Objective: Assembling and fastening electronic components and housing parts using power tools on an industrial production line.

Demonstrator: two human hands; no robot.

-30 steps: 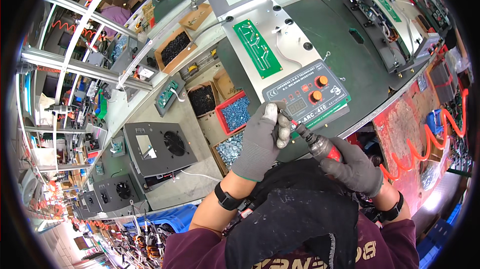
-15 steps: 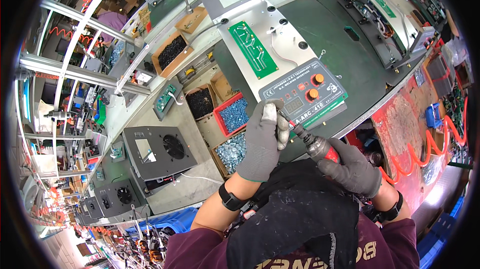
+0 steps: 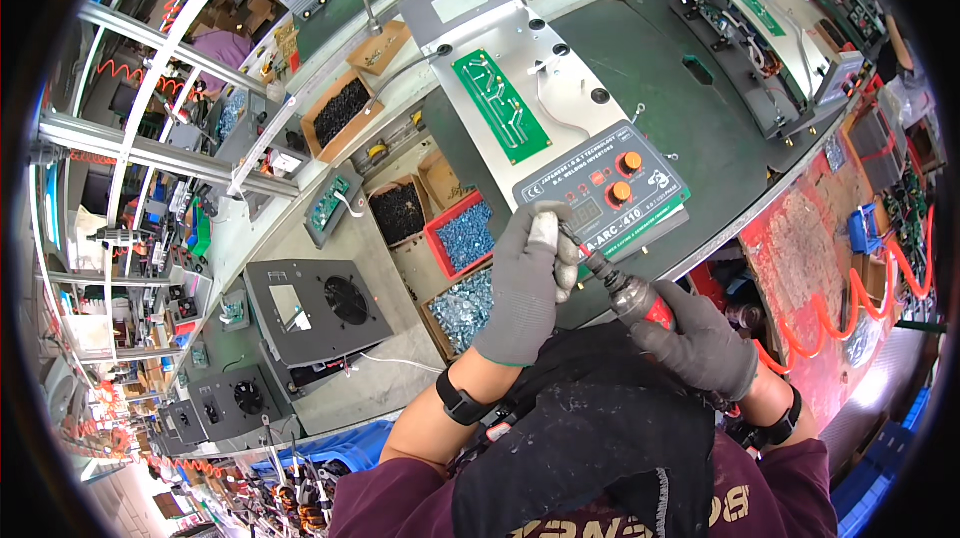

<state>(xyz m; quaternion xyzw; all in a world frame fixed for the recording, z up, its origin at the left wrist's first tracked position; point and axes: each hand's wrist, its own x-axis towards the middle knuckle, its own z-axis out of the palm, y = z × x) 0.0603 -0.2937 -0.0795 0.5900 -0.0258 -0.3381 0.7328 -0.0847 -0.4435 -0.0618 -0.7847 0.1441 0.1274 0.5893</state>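
My right hand (image 3: 705, 340), in a grey glove, is wrapped round a power screwdriver (image 3: 628, 293) with a dark metal nose and a red band. Its bit points up and left toward my left hand (image 3: 524, 283), also gloved. The left fingers are pinched together at the bit's tip; whatever sits between them is too small to make out. Just beyond the hands lies a welder's control panel (image 3: 600, 178) with two orange knobs. It joins a silver metal plate (image 3: 545, 43) carrying a green circuit board (image 3: 500, 106) and a thin cable.
To the left stand a red bin of blue parts (image 3: 464, 236), a bin of clear-blue pieces (image 3: 463, 306) and boxes of black screws (image 3: 342, 113). A grey casing with a fan (image 3: 318, 308) lies nearer left. Another opened machine (image 3: 770, 48) sits far right, above a coiled orange hose (image 3: 835, 316).
The view has shifted slightly, so the panel and plate appear a little further left. Both hands and the screwdriver keep nearly the same pose.
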